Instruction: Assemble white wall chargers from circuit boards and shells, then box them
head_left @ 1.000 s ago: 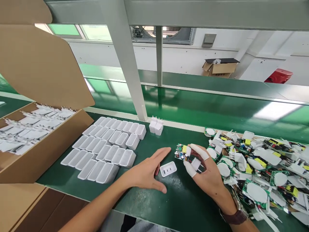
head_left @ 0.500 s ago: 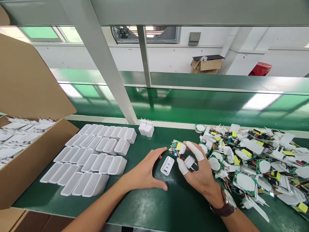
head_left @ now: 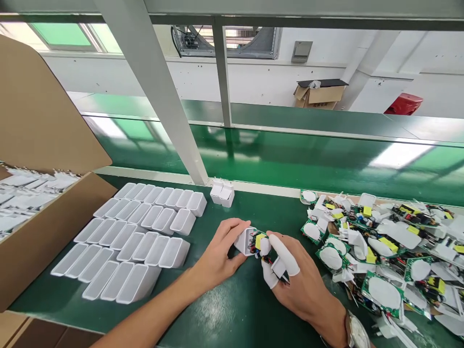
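Note:
My left hand [head_left: 222, 249] grips a white plastic charger housing [head_left: 241, 241] between thumb and fingers, tilted with its open end facing right. My right hand [head_left: 302, 278], with white finger cots on thumb and forefinger, pinches a charger circuit board [head_left: 259, 241] that carries a yellow transformer and a white round pad. The board's left end is at the housing's mouth; how far inside it sits, I cannot tell. A white plug piece [head_left: 278, 267] hangs by the board, under my right fingers. Rows of white open housings [head_left: 136, 280] stand on the green table to the left.
A pile of circuit boards [head_left: 384, 290] with white parts covers the table's right side. At far left stands a cardboard box [head_left: 68, 208] holding white parts. Several white plug pieces [head_left: 222, 193] stand near the back ledge, beside a slanted grey post [head_left: 163, 96].
My left hand has picked up the white housing from the table and raised it. My right hand has brought the circuit board left and down to the housing's opening.

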Demonstrator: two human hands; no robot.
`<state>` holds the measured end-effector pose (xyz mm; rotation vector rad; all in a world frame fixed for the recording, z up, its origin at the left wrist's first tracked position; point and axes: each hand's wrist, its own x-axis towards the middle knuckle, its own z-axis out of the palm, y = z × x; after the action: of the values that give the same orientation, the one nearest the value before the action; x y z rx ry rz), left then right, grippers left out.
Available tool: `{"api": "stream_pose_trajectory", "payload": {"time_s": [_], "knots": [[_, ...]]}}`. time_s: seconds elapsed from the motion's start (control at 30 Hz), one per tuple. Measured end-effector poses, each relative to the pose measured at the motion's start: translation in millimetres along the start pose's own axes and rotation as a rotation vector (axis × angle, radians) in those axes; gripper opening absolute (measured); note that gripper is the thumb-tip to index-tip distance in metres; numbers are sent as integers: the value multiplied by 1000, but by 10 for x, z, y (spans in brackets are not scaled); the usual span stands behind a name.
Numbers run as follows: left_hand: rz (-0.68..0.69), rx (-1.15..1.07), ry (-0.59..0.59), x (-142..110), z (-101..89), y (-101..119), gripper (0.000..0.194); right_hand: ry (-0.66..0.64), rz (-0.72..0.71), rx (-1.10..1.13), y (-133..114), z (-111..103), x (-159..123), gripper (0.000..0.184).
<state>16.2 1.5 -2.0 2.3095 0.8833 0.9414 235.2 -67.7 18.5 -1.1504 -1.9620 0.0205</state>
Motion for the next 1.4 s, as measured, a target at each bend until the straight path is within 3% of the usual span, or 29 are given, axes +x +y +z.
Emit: {"api": "stream_pose_trajectory", "payload": {"time_s": [0.47, 1.4], "knots": [[73, 60, -23, 49, 39, 49, 66, -88, -1, -32, 16, 13, -25, 71], [19, 48, -67, 10, 58, 77, 65, -119, 68, -31, 49, 8, -40, 67]]}}
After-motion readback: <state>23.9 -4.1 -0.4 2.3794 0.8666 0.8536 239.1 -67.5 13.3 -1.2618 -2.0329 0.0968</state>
